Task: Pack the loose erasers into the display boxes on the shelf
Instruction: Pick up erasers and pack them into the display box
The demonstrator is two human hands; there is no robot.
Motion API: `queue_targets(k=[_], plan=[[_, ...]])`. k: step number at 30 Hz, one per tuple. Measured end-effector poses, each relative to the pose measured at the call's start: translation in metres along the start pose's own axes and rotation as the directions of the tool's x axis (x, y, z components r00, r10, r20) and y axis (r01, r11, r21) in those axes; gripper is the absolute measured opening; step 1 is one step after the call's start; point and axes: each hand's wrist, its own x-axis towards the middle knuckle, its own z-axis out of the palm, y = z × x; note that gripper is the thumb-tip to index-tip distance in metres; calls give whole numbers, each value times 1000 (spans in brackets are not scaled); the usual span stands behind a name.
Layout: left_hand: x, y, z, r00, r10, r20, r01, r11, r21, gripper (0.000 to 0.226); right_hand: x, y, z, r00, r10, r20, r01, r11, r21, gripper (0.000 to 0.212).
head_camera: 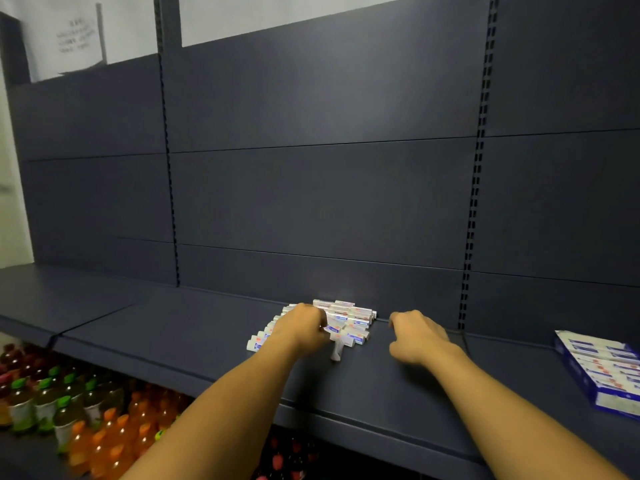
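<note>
A pile of small white erasers with blue and red labels lies on the dark shelf, near the back panel. My left hand rests on the pile's left side, its fingers closed around some erasers. One eraser hangs blurred just below that hand. My right hand hovers just right of the pile, fingers curled, with nothing visible in it. A blue and white display box, filled with rows of erasers, sits at the shelf's far right.
The tall dark back panel rises behind the shelf. On the lower level at the left stand several drink bottles with green and orange caps. The shelf's front edge runs diagonally under my forearms.
</note>
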Motion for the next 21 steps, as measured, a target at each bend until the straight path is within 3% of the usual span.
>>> queue_targets(k=[5, 14, 21], plan=[[29, -40, -2, 999, -43, 29, 42, 999, 22, 33, 44, -14, 7, 1000, -21, -11, 22, 999, 49, 24], [80, -98, -5, 996, -87, 4, 87, 996, 3, 35, 110, -38, 14, 997, -80, -19, 81, 994, 71, 26], [109, -100, 13, 996, 72, 58, -70, 997, -34, 28, 128, -43, 15, 998, -66, -7, 67, 996, 55, 24]])
